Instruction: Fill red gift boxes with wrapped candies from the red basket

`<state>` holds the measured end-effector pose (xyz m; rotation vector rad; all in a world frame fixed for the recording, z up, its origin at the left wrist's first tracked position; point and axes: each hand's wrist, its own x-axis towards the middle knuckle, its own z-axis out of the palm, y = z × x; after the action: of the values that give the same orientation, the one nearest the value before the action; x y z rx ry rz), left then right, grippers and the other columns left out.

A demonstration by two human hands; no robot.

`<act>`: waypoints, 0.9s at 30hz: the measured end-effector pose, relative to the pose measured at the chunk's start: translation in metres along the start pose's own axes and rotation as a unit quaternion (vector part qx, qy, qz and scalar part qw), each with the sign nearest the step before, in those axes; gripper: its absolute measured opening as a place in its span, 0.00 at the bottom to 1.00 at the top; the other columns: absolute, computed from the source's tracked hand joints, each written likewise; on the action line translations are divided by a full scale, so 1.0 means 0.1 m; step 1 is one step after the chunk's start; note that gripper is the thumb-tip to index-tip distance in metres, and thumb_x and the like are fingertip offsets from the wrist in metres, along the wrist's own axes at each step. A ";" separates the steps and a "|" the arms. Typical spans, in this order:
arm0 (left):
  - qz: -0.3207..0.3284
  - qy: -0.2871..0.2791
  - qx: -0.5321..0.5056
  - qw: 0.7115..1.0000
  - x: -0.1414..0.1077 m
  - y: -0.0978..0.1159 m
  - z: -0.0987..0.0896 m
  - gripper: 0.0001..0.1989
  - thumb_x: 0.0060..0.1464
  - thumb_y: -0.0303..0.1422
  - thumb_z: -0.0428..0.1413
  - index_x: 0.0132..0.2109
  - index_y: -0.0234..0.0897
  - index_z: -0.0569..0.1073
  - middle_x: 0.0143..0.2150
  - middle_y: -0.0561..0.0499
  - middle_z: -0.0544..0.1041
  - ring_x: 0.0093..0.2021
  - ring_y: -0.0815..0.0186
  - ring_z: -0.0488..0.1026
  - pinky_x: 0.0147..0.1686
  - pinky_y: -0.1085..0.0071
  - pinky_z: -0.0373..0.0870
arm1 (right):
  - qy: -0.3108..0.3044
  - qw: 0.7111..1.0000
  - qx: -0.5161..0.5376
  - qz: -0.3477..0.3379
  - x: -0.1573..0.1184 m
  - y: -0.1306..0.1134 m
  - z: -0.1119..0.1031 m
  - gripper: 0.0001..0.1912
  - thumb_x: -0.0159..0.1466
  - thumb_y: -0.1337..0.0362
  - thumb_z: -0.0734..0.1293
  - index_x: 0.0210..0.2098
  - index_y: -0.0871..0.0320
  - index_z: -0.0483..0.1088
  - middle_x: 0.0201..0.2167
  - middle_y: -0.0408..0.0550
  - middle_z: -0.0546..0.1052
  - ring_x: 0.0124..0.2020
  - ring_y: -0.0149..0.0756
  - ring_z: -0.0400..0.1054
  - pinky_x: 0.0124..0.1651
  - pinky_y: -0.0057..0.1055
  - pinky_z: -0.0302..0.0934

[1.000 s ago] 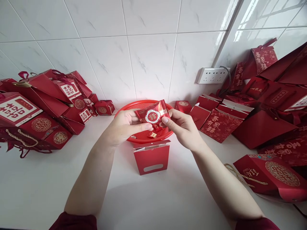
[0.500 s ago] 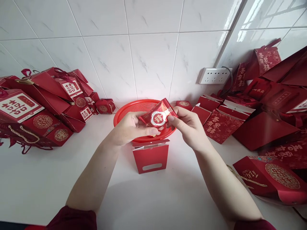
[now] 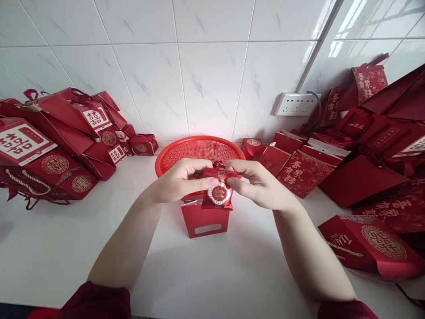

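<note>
Between both hands hangs a shiny red candy packet [image 3: 219,199] with a round white emblem, its crimped edge at the top. My left hand [image 3: 181,180] pinches that top edge from the left, thumb in front. My right hand [image 3: 259,184] pinches the same edge from the right. Just below and behind the packet stands a red paper gift box [image 3: 206,221] with a pale oval on its front; the packet and hands cover its top. Behind the hands is a red plastic basket [image 3: 166,150], whose contents are mostly hidden.
Stacked red gift boxes [image 3: 56,164] crowd the left. More red boxes and bags [image 3: 305,175] fill the right side, with a large box [image 3: 375,243] nearer the front. A white power strip [image 3: 296,105] is on the tiled wall behind the white tabletop [image 3: 186,274].
The packet has turned from lying slanted to hanging upright, and it has come lower, in front of the gift box's top. Both hands now grip its upper edge.
</note>
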<state>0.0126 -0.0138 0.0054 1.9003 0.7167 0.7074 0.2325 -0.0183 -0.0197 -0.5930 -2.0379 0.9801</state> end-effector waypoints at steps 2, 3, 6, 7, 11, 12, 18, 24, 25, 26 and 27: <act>-0.010 0.001 -0.001 1.000 -0.01 0.03 0.00 0.11 0.59 0.39 0.58 0.34 0.36 0.74 0.29 0.52 0.69 0.30 0.70 0.65 0.30 0.72 0.64 | -0.006 1.000 0.025 0.003 0.00 0.01 0.00 0.12 0.66 0.67 0.63 0.26 0.57 0.60 0.26 0.40 0.60 0.28 0.29 0.53 0.31 0.29 0.51; -0.015 0.003 -0.003 1.000 -0.02 0.03 -0.01 0.11 0.59 0.40 0.58 0.33 0.36 0.74 0.28 0.53 0.69 0.28 0.71 0.64 0.29 0.72 0.64 | -0.010 0.999 0.045 0.010 0.01 0.01 0.01 0.12 0.67 0.65 0.63 0.27 0.57 0.61 0.26 0.40 0.60 0.28 0.29 0.54 0.32 0.29 0.52; -0.018 0.069 -0.014 0.997 0.00 0.02 -0.02 0.12 0.56 0.41 0.60 0.32 0.36 0.75 0.26 0.54 0.70 0.25 0.72 0.65 0.25 0.74 0.63 | 0.013 0.994 0.101 0.033 0.02 0.03 0.00 0.12 0.69 0.58 0.64 0.31 0.57 0.64 0.28 0.42 0.65 0.30 0.31 0.59 0.34 0.30 0.57; -0.011 0.120 -0.026 0.992 0.01 0.01 -0.02 0.12 0.55 0.41 0.61 0.33 0.37 0.76 0.27 0.53 0.72 0.25 0.72 0.66 0.24 0.75 0.63 | 0.034 0.993 0.107 0.037 0.03 0.03 0.00 0.13 0.69 0.55 0.64 0.32 0.56 0.65 0.29 0.43 0.67 0.31 0.31 0.61 0.35 0.30 0.59; 0.013 0.266 -0.129 0.955 0.07 -0.04 -0.03 0.11 0.55 0.41 0.61 0.39 0.38 0.78 0.35 0.51 0.79 0.29 0.72 0.73 0.23 0.79 0.67 | 0.091 0.990 0.094 0.053 0.08 0.04 0.01 0.16 0.68 0.50 0.64 0.34 0.56 0.68 0.33 0.45 0.71 0.35 0.33 0.65 0.39 0.30 0.62; 0.009 0.265 -0.152 0.952 0.08 -0.05 -0.03 0.11 0.55 0.40 0.62 0.40 0.38 0.78 0.38 0.51 0.80 0.31 0.72 0.75 0.25 0.79 0.70 | 0.096 0.989 0.093 0.055 0.08 0.04 0.02 0.16 0.68 0.50 0.64 0.33 0.56 0.68 0.33 0.45 0.71 0.35 0.33 0.66 0.40 0.30 0.62; -0.050 0.191 -0.141 0.970 0.07 -0.04 -0.01 0.14 0.54 0.38 0.63 0.45 0.37 0.77 0.41 0.48 0.82 0.36 0.65 0.81 0.33 0.76 0.78 | 0.134 0.984 0.114 0.025 0.10 0.07 0.02 0.15 0.69 0.52 0.64 0.33 0.57 0.70 0.30 0.43 0.70 0.31 0.30 0.64 0.37 0.29 0.61; -0.058 0.154 -0.067 0.984 0.02 0.00 -0.03 0.13 0.56 0.40 0.62 0.43 0.37 0.79 0.33 0.49 0.82 0.30 0.66 0.80 0.29 0.76 0.77 | 0.149 0.983 0.105 0.022 0.08 0.07 -0.02 0.16 0.68 0.53 0.65 0.30 0.58 0.69 0.26 0.42 0.67 0.29 0.30 0.61 0.35 0.29 0.60; -0.056 0.151 -0.049 0.986 0.01 0.01 -0.04 0.12 0.56 0.41 0.62 0.42 0.37 0.79 0.31 0.50 0.81 0.29 0.67 0.79 0.29 0.76 0.76 | 0.146 0.984 0.104 0.020 0.08 0.07 -0.02 0.16 0.68 0.53 0.65 0.30 0.57 0.69 0.27 0.42 0.67 0.29 0.30 0.61 0.35 0.29 0.60; -0.052 0.150 -0.031 0.987 0.00 0.02 -0.04 0.12 0.57 0.41 0.61 0.41 0.37 0.79 0.29 0.50 0.80 0.28 0.68 0.78 0.28 0.77 0.75 | 0.143 0.984 0.102 0.018 0.08 0.06 -0.01 0.15 0.68 0.53 0.65 0.31 0.57 0.70 0.27 0.42 0.67 0.29 0.30 0.61 0.34 0.29 0.60; -0.048 0.152 -0.014 0.987 -0.01 0.03 -0.04 0.12 0.57 0.41 0.61 0.40 0.36 0.79 0.28 0.51 0.80 0.27 0.69 0.77 0.27 0.77 0.74 | 0.142 0.985 0.099 0.015 0.07 0.06 -0.01 0.15 0.68 0.54 0.65 0.31 0.57 0.70 0.27 0.42 0.68 0.29 0.30 0.62 0.34 0.29 0.60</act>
<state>0.0095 -0.0133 0.0100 1.7376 0.9754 0.9528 0.2295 -0.0094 -0.0207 -0.6200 -1.6644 1.0377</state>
